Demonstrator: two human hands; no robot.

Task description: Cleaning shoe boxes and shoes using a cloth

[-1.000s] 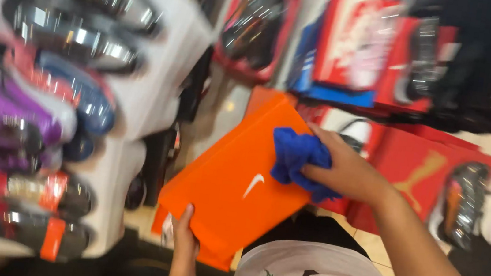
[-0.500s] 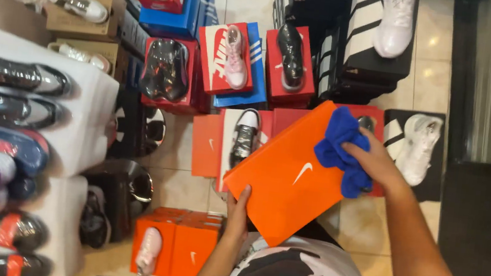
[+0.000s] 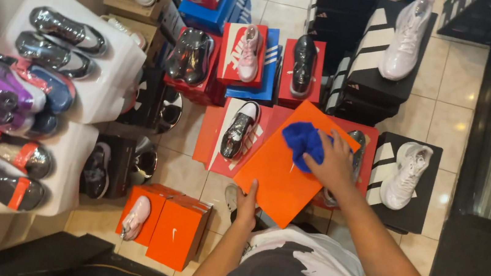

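I hold an orange shoebox lid (image 3: 281, 173) tilted in front of me. My left hand (image 3: 246, 203) grips its near bottom edge, thumb on top. My right hand (image 3: 332, 163) presses a crumpled blue cloth (image 3: 302, 139) onto the lid's upper right part. Under the lid are red and orange boxes on the tiled floor, partly hidden.
Shoes on stacked boxes fill the floor: a black-and-white shoe (image 3: 239, 130) on a red box, a white sneaker (image 3: 404, 174) on a black box at right, orange boxes (image 3: 176, 232) with a pink shoe at lower left. White shelves (image 3: 86, 98) at left carry wrapped shoes.
My view has swung and steadied from the left shelves toward the floor display. The blue cloth and my right hand have slid along the lid. My left hand keeps its grip on the bottom edge.
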